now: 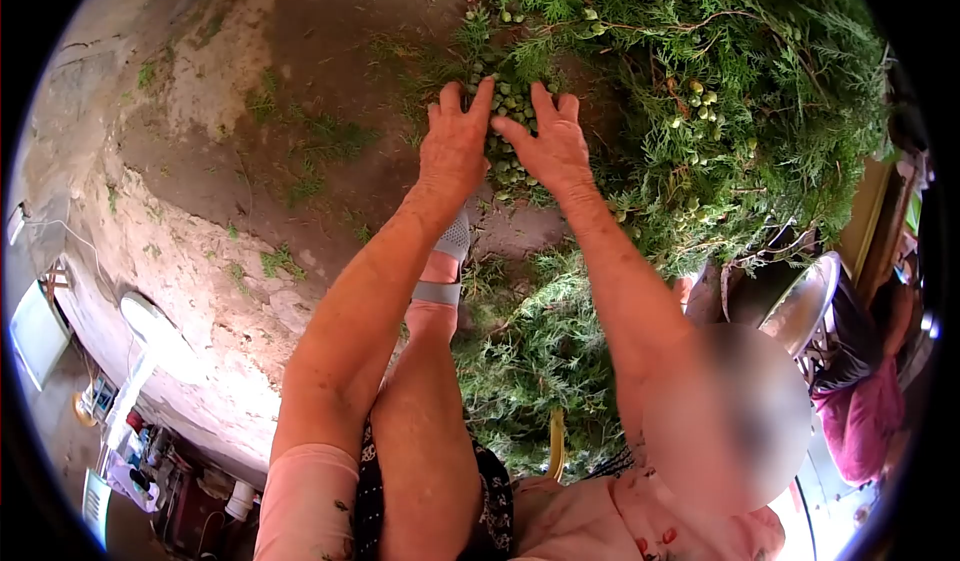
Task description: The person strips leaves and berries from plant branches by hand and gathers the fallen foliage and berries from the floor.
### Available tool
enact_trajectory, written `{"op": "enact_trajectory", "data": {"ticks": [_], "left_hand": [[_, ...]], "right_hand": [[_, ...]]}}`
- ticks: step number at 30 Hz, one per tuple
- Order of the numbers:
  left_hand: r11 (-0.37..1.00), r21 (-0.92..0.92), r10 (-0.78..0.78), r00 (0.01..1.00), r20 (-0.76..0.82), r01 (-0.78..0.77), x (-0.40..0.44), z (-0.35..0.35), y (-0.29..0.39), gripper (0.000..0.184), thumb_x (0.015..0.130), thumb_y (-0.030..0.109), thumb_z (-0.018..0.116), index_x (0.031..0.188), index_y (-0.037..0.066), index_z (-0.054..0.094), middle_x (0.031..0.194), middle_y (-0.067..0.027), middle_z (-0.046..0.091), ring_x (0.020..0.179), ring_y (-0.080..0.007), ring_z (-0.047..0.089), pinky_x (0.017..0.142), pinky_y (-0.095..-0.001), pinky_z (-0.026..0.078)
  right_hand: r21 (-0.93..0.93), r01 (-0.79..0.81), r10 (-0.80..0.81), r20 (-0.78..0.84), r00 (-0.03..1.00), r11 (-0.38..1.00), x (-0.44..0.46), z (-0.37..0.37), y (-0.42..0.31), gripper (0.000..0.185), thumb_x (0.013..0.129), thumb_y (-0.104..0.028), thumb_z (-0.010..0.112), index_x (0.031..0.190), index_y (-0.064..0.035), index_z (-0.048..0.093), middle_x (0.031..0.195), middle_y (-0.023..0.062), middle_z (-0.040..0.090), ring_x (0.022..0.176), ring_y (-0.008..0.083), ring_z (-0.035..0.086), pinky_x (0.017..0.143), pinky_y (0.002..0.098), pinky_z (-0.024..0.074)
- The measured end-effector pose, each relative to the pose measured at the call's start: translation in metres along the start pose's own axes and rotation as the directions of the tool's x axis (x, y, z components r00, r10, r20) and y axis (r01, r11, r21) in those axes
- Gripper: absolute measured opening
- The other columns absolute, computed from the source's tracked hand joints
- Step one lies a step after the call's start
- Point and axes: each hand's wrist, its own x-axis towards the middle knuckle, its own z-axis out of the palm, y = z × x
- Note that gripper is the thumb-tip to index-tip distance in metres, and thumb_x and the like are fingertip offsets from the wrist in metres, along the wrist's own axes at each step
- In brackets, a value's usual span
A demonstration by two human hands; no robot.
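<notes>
Small round green seed cones (pixel 512 173) lie in a narrow heap on the bare ground between my hands. My left hand (pixel 455 151) is at the left of the heap, fingers stretched forward, its index finger reaching the cones at the far end. On the right side, my right hand (pixel 552 153) has its fingers spread and its thumb pointing in over the cones. Neither hand shows anything gripped. Whether the fingertips press on single cones is hard to make out. Leafy evergreen branches (pixel 720 111) with more cones are piled right of my right hand.
A foot in a grey sandal (pixel 453 239) stands just below my hands. More cut greenery (pixel 540 351) lies between my arms. A white round-headed fan (pixel 155 326) is at the left. A round metal pan (pixel 808 301) and magenta cloth (pixel 860 421) are at the right.
</notes>
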Motion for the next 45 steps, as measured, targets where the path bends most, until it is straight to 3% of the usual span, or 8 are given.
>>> {"op": "enact_trajectory", "data": {"ticks": [8, 10, 15, 17, 21, 27, 31, 45], "left_hand": [[0.891, -0.442, 0.022, 0.982, -0.19, -0.105, 0.01, 0.015, 0.012, 0.073, 0.063, -0.012, 0.058, 0.128, 0.012, 0.035, 0.124, -0.0198, 0.035, 0.108, -0.0408, 0.041, 0.09, -0.0441, 0.04], [0.884, -0.452, 0.034, 0.981, -0.19, -0.118, 0.006, 0.013, 0.022, 0.071, 0.063, -0.012, 0.055, 0.128, 0.011, 0.035, 0.124, -0.0199, 0.036, 0.108, -0.0412, 0.04, 0.091, -0.0443, 0.039], [0.913, -0.368, 0.075, 0.959, -0.275, -0.177, -0.018, 0.005, 0.061, 0.069, 0.066, -0.008, 0.053, 0.131, 0.005, 0.03, 0.128, -0.0198, 0.033, 0.11, -0.0401, 0.039, 0.092, -0.0439, 0.035], [0.912, -0.352, 0.117, 0.957, -0.267, -0.21, -0.026, 0.0, 0.071, 0.069, 0.069, -0.003, 0.054, 0.133, 0.004, 0.027, 0.132, -0.0195, 0.031, 0.115, -0.0393, 0.037, 0.094, -0.0494, 0.031], [0.952, -0.279, 0.096, 0.989, -0.112, -0.124, -0.044, -0.014, 0.086, 0.065, 0.075, 0.004, 0.057, 0.133, 0.005, 0.029, 0.137, -0.0193, 0.029, 0.125, -0.0363, 0.031, 0.097, -0.0583, 0.021], [0.857, -0.347, 0.295, 0.914, -0.279, -0.382, -0.06, -0.043, 0.085, 0.044, 0.078, -0.003, 0.053, 0.121, 0.003, 0.048, 0.12, -0.0135, 0.051, 0.112, -0.0317, 0.048, 0.098, -0.043, 0.032], [0.398, -0.887, -0.281, 0.89, -0.359, -0.232, -0.056, -0.066, 0.066, 0.025, 0.086, 0.001, 0.052, 0.111, -0.001, 0.054, 0.104, -0.0083, 0.06, 0.095, -0.0166, 0.056, 0.086, -0.0282, 0.045], [0.203, -0.971, -0.352, 0.935, 0.05, 0.128, -0.071, -0.036, 0.044, 0.027, 0.087, 0.006, 0.051, 0.112, -0.002, 0.053, 0.097, -0.0078, 0.06, 0.082, -0.0122, 0.057, 0.076, -0.0255, 0.048]], "right_hand": [[0.236, -0.142, 0.204, -0.261, 0.944, 0.961, 0.011, 0.027, -0.015, 0.048, 0.082, -0.047, 0.054, 0.112, -0.0094, 0.057, 0.104, 0.0139, 0.051, 0.089, 0.0303, 0.056, 0.075, 0.0409, 0.0456], [0.85, -0.198, 0.328, 0.032, 0.944, 0.488, 0.016, 0.025, -0.008, 0.038, 0.08, -0.038, 0.062, 0.099, -0.004, 0.062, 0.087, 0.0087, 0.056, 0.078, 0.0211, 0.056, 0.07, 0.0368, 0.0458], [0.928, -0.322, 0.378, 0.371, 0.849, -0.188, 0.009, -0.004, -0.003, 0.027, 0.078, -0.03, 0.067, 0.086, -0.0041, 0.063, 0.077, 0.0045, 0.059, 0.074, 0.0182, 0.054, 0.067, 0.0332, 0.0452], [0.753, -0.427, 0.14, 0.558, 0.818, -0.501, 0.004, -0.013, 0.004, 0.027, 0.079, -0.033, 0.064, 0.088, -0.0074, 0.062, 0.081, 0.0055, 0.061, 0.076, 0.0216, 0.056, 0.068, 0.0339, 0.0458], [0.819, -0.32, 0.269, 0.482, 0.834, -0.477, -0.017, -0.03, -0.013, 0.031, 0.079, -0.036, 0.063, 0.09, -0.0064, 0.061, 0.085, 0.0076, 0.062, 0.077, 0.0245, 0.057, 0.072, 0.0384, 0.0477], [0.677, -0.431, -0.071, 0.49, 0.869, -0.597, -0.019, -0.015, 0.007, 0.043, 0.078, -0.04, 0.063, 0.103, -0.0045, 0.057, 0.092, 0.0111, 0.062, 0.082, 0.027, 0.059, 0.075, 0.0414, 0.049], [0.675, -0.354, -0.08, 0.401, 0.912, -0.647, -0.028, -0.024, -0.001, 0.05, 0.078, -0.042, 0.062, 0.109, -0.0037, 0.055, 0.107, 0.0125, 0.059, 0.096, 0.0313, 0.056, 0.085, 0.0432, 0.0456], [0.709, -0.161, -0.031, 0.193, 0.981, -0.686, -0.088, -0.122, 0.008, 0.051, 0.082, -0.046, 0.055, 0.109, -0.0032, 0.056, 0.105, 0.0131, 0.061, 0.096, 0.0311, 0.058, 0.081, 0.0466, 0.0468]]}}
